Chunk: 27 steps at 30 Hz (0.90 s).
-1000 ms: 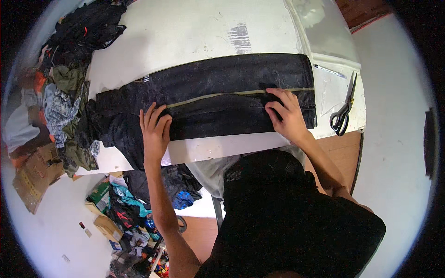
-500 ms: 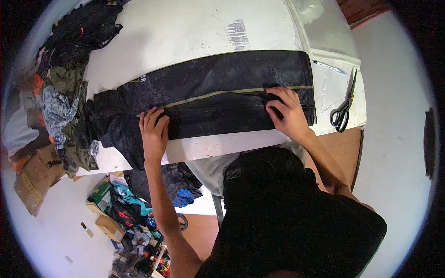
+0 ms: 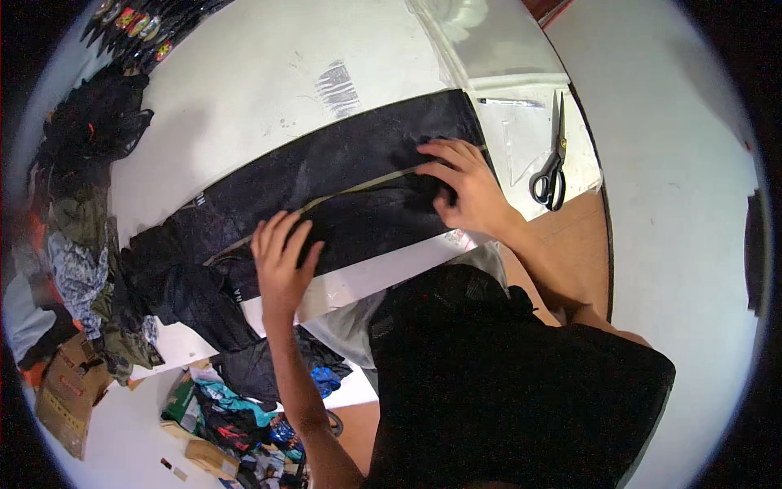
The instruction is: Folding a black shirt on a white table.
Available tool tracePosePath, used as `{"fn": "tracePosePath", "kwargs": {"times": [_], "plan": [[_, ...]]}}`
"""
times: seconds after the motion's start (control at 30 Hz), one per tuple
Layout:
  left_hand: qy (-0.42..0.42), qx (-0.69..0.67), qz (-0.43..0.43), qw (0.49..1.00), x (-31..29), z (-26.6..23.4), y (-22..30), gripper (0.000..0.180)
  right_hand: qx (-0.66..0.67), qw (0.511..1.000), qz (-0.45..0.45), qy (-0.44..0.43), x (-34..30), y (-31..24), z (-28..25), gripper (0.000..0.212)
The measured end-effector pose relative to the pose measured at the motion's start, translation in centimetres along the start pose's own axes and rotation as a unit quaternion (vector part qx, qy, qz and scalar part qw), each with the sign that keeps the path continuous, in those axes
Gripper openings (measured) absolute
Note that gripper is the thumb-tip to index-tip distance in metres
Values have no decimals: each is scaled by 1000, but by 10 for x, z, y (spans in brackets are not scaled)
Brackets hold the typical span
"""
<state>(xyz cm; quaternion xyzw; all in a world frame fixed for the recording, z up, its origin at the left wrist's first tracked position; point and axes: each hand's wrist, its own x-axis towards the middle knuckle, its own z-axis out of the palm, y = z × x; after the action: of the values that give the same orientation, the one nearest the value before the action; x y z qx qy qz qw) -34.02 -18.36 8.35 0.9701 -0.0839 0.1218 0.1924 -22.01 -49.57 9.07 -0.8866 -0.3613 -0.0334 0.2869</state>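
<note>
Black garment lies across the table in front of the person, partly covered by both hands. The left hand hides a stretch of its near edge, and the right hand hides part of the pale yellowish stripe toward the squared end. At the left, the dark cloth bunches up, and where it stops against the pile of clothes is hard to make out. A loose flap reaches the table's near edge; whether it joins the dark clothing below, I cannot tell. The outer parts of the pile blur and darken toward the fisheye rim.

The garment's long axis slants from lower left to upper right, with the stripe running along it. Its squared end points to the upper right, near the pen and the black-handled scissors; its crumpled end points to the lower left.

Both hands have a released grip, fingers spread and thumbs apart, over the cloth. How firmly the fingertips touch it, I cannot tell.
</note>
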Motion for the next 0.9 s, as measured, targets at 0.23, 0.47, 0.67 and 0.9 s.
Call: {"fn": "tracePosePath", "kwargs": {"times": [0.23,0.47,0.67,0.9], "plan": [[18,-13,-1,1000,9,14,1,13,-65,996,49,41,-45,32,-9,30],[40,-27,19,999,6,6,3,15,-55,995,65,50,-50,27,-22,22],[14,-69,-1,997,14,15,11,20,-44,995,50,73,-20,18,-16,22],[151,34,-126,980,10,-16,-51,26,61,994,-37,80,70,-66,66,39]]}}
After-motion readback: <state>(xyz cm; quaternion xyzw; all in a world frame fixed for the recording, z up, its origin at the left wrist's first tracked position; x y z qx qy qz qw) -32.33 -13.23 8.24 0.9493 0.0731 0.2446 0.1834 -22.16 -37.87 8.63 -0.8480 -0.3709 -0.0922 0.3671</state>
